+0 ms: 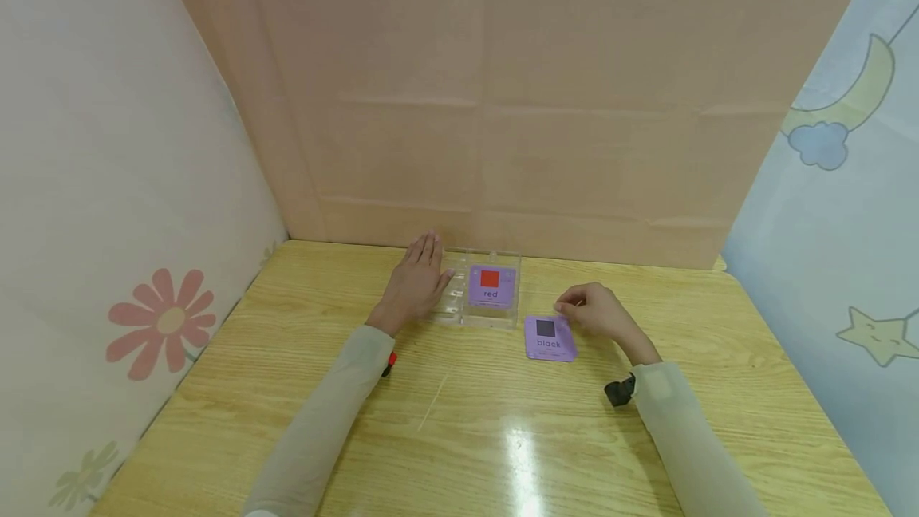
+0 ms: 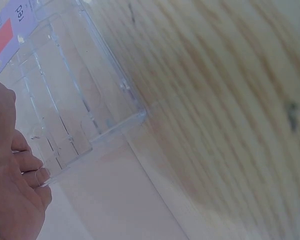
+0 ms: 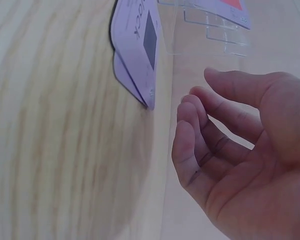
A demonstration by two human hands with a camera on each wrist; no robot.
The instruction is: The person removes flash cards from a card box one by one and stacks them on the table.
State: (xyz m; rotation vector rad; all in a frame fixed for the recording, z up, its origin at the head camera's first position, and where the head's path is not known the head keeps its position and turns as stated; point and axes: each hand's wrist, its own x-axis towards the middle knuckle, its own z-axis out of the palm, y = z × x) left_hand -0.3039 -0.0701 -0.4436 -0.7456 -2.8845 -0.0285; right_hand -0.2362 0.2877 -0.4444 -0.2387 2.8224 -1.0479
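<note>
A clear plastic card holder (image 1: 506,321) with stepped slots stands near the back of the table. In it is a purple card (image 1: 500,299) with a red square and the word "red". My left hand (image 1: 419,282) lies along the holder's left side, fingers straight, fingertips at its edge in the left wrist view. Beside the holder at right lies a purple "black" card (image 1: 549,345) with a dark square, on top of another card edge (image 3: 127,80). At that card's upper right corner hovers my right hand (image 1: 594,309), fingers loosely bent with nothing between them.
The wooden table (image 1: 459,437) runs back to a brown paper-like backdrop (image 1: 502,142). Patterned panels (image 1: 168,321) flank it on both sides. A dark wrist device (image 1: 619,391) sits by the right sleeve.
</note>
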